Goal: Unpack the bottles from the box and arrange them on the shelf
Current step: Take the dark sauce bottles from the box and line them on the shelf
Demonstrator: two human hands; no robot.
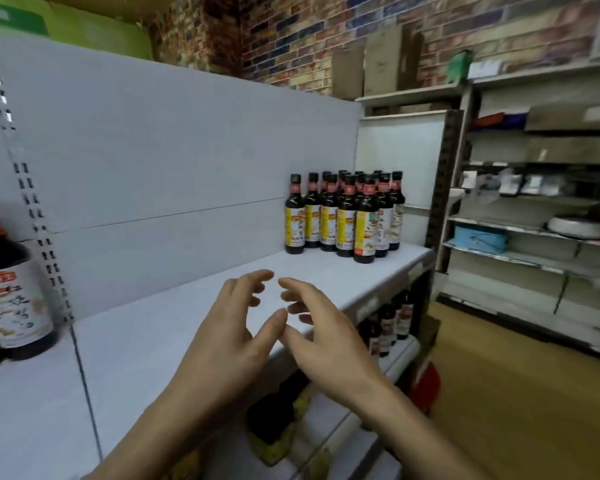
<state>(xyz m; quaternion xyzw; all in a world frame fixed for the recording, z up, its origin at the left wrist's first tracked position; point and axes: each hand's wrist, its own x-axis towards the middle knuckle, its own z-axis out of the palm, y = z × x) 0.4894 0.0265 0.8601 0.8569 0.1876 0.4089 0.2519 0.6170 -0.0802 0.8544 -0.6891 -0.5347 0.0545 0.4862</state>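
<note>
Several dark sauce bottles [347, 216] with yellow labels and black caps stand upright in a tight group at the far right end of the white shelf [153, 327]. A larger dark bottle [11, 289] with a white label stands at the shelf's left edge. My left hand [229, 334] and my right hand [326, 337] hover side by side over the shelf's front middle. Both have loosely spread fingers and hold nothing. Their fingertips nearly meet. The hands are well short of the bottle group. No box is in view.
A lower shelf [388, 362] under the front edge holds more dark bottles [392, 320]. A red object [426, 386] sits by the floor below. White back panels rise behind the shelf. Another shelving unit [534, 237] with mixed goods stands to the right across a wooden floor.
</note>
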